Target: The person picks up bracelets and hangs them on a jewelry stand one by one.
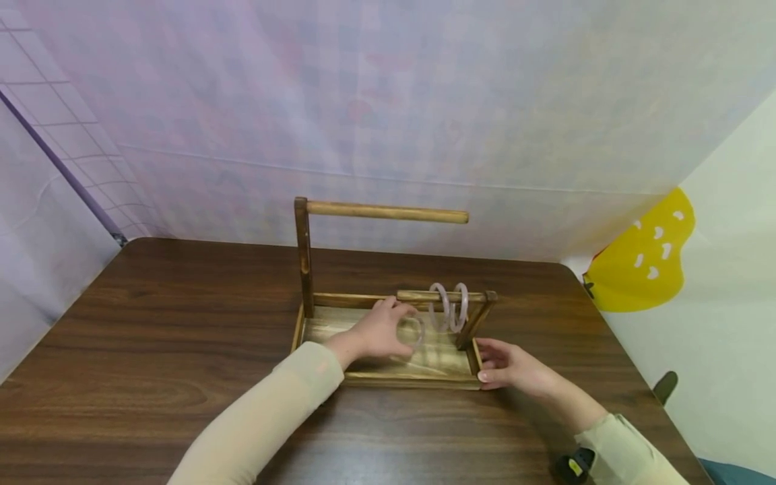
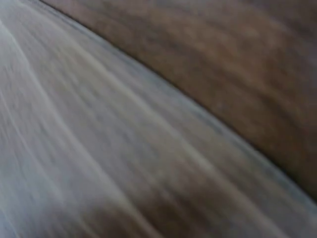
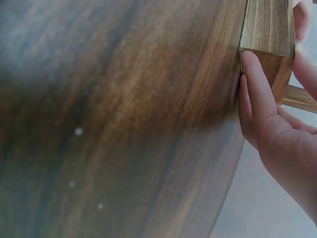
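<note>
A pale translucent bangle (image 1: 422, 331) is held between the thumb and fingers of my left hand (image 1: 378, 330), over the floor of a wooden display stand (image 1: 412, 383) and below the free end of its lower rod (image 1: 413, 296). Two pale lilac bangles (image 1: 465, 306) hang on that rod, close to its upright. At the stand's right end, my right hand (image 1: 512, 367) grips the base by its near corner. In the right wrist view its fingers (image 3: 260, 87) lie along the end wall, with the thumb at the upper corner. The left wrist view shows only blurred wood.
A taller post (image 1: 304, 263) at the stand's left end carries a long upper rod (image 1: 388, 211) with nothing on it. The stand sits on a dark brown wooden table (image 1: 151, 337). Behind hangs a pale patterned curtain (image 1: 364, 101); a yellow shape (image 1: 642, 256) is beyond the table's right edge.
</note>
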The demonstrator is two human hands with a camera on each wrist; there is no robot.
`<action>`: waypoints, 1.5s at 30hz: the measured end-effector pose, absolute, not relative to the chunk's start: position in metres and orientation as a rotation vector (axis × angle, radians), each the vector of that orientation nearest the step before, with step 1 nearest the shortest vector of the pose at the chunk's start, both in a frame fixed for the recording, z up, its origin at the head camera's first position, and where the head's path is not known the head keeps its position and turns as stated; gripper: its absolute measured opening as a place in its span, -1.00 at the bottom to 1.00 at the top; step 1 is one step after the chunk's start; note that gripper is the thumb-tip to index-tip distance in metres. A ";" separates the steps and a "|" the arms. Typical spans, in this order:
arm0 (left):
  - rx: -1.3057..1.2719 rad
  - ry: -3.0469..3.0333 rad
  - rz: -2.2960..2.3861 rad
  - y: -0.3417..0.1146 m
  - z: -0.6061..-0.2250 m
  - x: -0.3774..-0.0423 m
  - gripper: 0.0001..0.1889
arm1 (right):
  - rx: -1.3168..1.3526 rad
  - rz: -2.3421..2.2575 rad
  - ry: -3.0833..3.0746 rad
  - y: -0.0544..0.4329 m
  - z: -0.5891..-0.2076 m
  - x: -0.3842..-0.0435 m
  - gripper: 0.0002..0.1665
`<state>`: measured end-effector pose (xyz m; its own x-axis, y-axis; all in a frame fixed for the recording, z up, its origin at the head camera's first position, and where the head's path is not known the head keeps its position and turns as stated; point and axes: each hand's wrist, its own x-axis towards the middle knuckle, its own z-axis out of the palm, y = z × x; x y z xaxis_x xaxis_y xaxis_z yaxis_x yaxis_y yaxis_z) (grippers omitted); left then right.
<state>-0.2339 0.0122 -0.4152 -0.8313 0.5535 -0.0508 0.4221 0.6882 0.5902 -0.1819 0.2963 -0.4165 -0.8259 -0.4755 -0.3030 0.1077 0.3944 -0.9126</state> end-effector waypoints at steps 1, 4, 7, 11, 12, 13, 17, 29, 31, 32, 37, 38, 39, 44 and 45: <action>0.784 2.677 0.861 0.011 -0.415 -0.234 -0.24 | -0.309 -1.450 2.126 0.296 -0.417 -0.182 -0.01; 0.790 2.688 0.874 0.008 -0.414 -0.236 -0.25 | -0.307 -1.461 2.113 0.296 -0.416 -0.182 -0.01; 0.798 2.701 0.876 0.006 -0.413 -0.237 -0.25 | -0.305 -1.464 2.107 0.297 -0.416 -0.182 -0.02; 0.804 2.687 0.913 0.003 -0.412 -0.238 -0.28 | -0.307 -1.461 2.110 0.297 -0.416 -0.182 -0.01; 0.797 2.680 0.927 0.002 -0.412 -0.238 -0.29 | -0.316 -1.461 2.112 0.297 -0.416 -0.181 -0.01; 0.789 2.674 0.940 0.002 -0.412 -0.238 -0.28 | -0.313 -1.458 2.116 0.297 -0.416 -0.181 -0.01; 0.757 2.660 1.000 -0.001 -0.410 -0.238 -0.23 | -0.325 -1.453 2.121 0.296 -0.415 -0.181 -0.01; 0.756 2.655 1.136 -0.006 -0.408 -0.239 -0.17 | -0.328 -1.445 2.125 0.296 -0.415 -0.181 -0.03; 0.756 2.654 1.153 -0.007 -0.408 -0.239 -0.18 | -0.326 -1.452 2.118 0.296 -0.415 -0.181 -0.02; 0.758 2.653 1.160 -0.008 -0.408 -0.238 -0.18 | -0.330 -1.454 2.116 0.296 -0.415 -0.181 -0.02; 0.765 2.627 1.216 -0.011 -0.408 -0.238 -0.19 | -0.315 -1.466 2.102 0.296 -0.415 -0.181 0.00; 0.764 2.618 1.233 -0.011 -0.408 -0.239 -0.20 | -0.315 -1.467 2.102 0.296 -0.415 -0.181 0.00; 0.767 2.611 1.255 -0.012 -0.408 -0.239 -0.20 | -0.311 -1.470 2.100 0.296 -0.415 -0.181 0.00; 0.776 2.586 1.350 -0.015 -0.408 -0.238 -0.24 | -0.313 -1.476 2.095 0.295 -0.413 -0.181 0.00; 0.771 2.581 1.367 -0.015 -0.408 -0.238 -0.25 | -0.312 -1.476 2.094 0.294 -0.413 -0.180 0.00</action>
